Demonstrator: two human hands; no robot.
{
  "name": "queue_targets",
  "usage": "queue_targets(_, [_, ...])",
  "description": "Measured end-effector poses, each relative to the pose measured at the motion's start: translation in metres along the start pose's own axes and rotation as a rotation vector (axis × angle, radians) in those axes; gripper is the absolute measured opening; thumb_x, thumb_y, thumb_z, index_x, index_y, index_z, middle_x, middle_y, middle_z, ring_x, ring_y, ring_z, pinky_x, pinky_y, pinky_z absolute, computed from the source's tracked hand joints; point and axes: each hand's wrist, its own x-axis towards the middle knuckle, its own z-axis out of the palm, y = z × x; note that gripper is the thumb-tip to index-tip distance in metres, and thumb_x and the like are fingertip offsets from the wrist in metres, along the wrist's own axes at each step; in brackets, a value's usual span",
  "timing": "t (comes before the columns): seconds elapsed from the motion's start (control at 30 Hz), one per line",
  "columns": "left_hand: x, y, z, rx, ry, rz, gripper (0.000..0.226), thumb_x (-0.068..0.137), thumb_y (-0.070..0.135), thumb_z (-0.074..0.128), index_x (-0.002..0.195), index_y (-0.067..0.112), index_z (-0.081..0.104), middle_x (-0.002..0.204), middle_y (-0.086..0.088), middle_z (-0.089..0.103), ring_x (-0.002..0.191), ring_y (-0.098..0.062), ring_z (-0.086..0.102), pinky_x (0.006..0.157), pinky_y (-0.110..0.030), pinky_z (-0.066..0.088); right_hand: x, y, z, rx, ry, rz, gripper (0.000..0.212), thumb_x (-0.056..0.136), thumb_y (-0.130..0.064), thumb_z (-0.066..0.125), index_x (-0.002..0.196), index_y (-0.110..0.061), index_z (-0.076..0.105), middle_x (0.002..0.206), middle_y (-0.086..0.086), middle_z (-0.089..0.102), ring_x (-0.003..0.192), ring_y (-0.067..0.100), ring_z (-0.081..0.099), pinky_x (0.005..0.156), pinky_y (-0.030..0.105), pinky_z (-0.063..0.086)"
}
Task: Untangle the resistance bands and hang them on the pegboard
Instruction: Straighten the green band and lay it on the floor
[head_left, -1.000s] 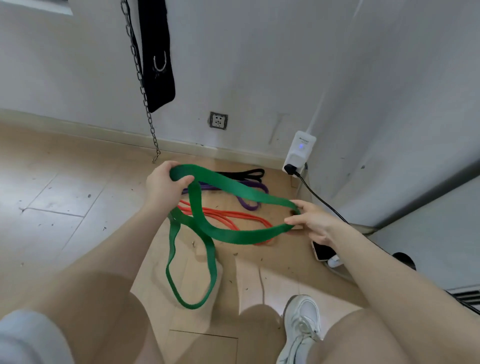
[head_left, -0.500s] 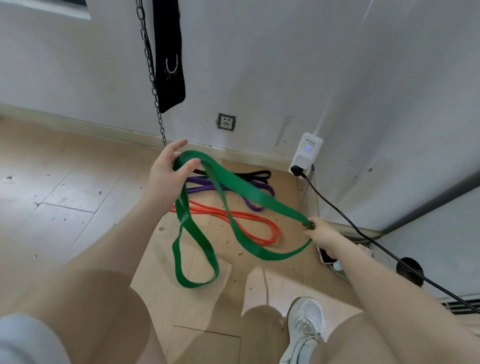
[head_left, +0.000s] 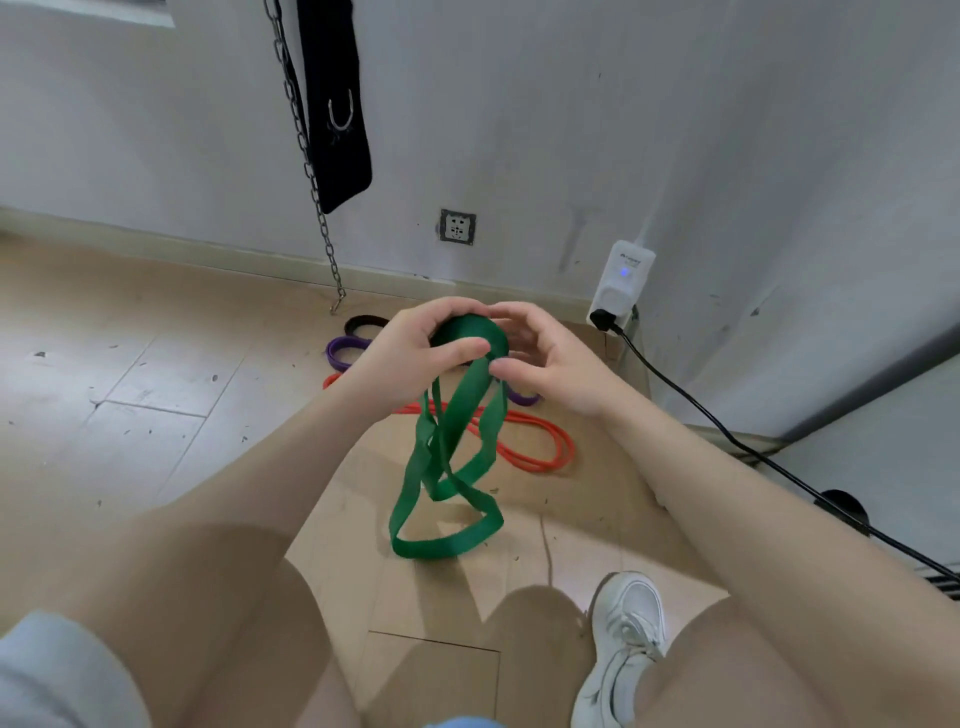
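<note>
Centre frame, both hands raised close together, nearly touching. Left hand (head_left: 410, 353) grips the top of the green band (head_left: 457, 457), fingers (head_left: 457, 349) curled over its upper fold, thumb across the front. Right hand (head_left: 545, 364) meets it from the right side, fingers curled around the same bunched top, thumb tip pressing the band's front strand.

Green band hangs below the hands in several twisted, crossing loops; the lowest loop reaches down near the wooden floor (head_left: 156, 415), whether it touches cannot be told.

On the floor behind, at the base of the wall: orange band (head_left: 540, 447) in a long flat loop right of centre, purple band (head_left: 343, 353) and black band (head_left: 363, 326) just left of the left hand, partly hidden.

Upper middle: metal chain (head_left: 317, 208) and black strap (head_left: 335, 104) hanging down. White plug-in device (head_left: 621, 280) at right, black cable (head_left: 727, 436) trailing to lower right. White shoe (head_left: 623, 644) at bottom.
</note>
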Motion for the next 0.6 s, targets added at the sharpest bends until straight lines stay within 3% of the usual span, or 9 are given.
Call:
queue_targets(0.13, [-0.004, 0.016, -0.011, 0.033, 0.053, 0.008, 0.030, 0.087, 0.015, 0.062, 0.111, 0.031, 0.054, 0.097, 0.015, 0.062, 0.087, 0.003, 0.061, 0.083, -0.020, 0.050, 0.011, -0.018, 0.008, -0.105, 0.056, -0.067, 0.042, 0.083, -0.017, 0.067, 0.112, -0.036, 0.043, 0.107, -0.009, 0.058, 0.107, 0.014, 0.059, 0.102, 0.039, 0.045])
queue_targets(0.27, [-0.010, 0.022, -0.028, -0.101, 0.029, -0.045, 0.054, 0.080, 0.008, 0.068, 0.123, 0.025, 0.040, 0.101, 0.000, 0.066, 0.093, -0.009, 0.066, 0.083, -0.024, 0.053, 0.015, -0.046, 0.003, -0.136, 0.094, -0.153, 0.036, 0.086, -0.017, 0.064, 0.114, -0.030, 0.045, 0.107, -0.010, 0.057, 0.107, 0.010, 0.057, 0.098, 0.030, 0.047])
queue_targets(0.37, [-0.023, 0.014, -0.030, -0.079, -0.036, -0.112, 0.053, 0.078, 0.001, 0.069, 0.120, 0.018, 0.042, 0.097, 0.000, 0.065, 0.090, -0.011, 0.067, 0.084, -0.032, 0.055, 0.011, -0.062, -0.002, -0.219, 0.121, -0.247, 0.023, 0.089, -0.016, 0.061, 0.106, -0.028, 0.053, 0.103, -0.018, 0.056, 0.106, 0.003, 0.053, 0.095, 0.019, 0.042])
queue_targets(0.47, [-0.032, 0.012, -0.024, -0.089, 0.096, -0.103, 0.041, 0.079, 0.002, 0.068, 0.112, 0.013, 0.048, 0.095, -0.002, 0.063, 0.090, -0.018, 0.066, 0.087, -0.040, 0.055, 0.005, -0.060, -0.006, -0.248, 0.162, -0.236, 0.018, 0.090, -0.016, 0.059, 0.106, -0.025, 0.055, 0.102, -0.017, 0.056, 0.100, 0.001, 0.053, 0.092, 0.017, 0.042])
queue_targets(0.6, [-0.029, 0.032, -0.025, -0.056, 0.264, 0.039, 0.041, 0.080, 0.006, 0.068, 0.118, 0.016, 0.057, 0.097, 0.010, 0.064, 0.090, -0.004, 0.063, 0.091, -0.032, 0.053, -0.002, -0.051, -0.015, -0.235, 0.250, -0.178, 0.013, 0.094, -0.020, 0.054, 0.104, -0.028, 0.053, 0.097, -0.020, 0.057, 0.093, -0.002, 0.054, 0.091, 0.029, 0.046])
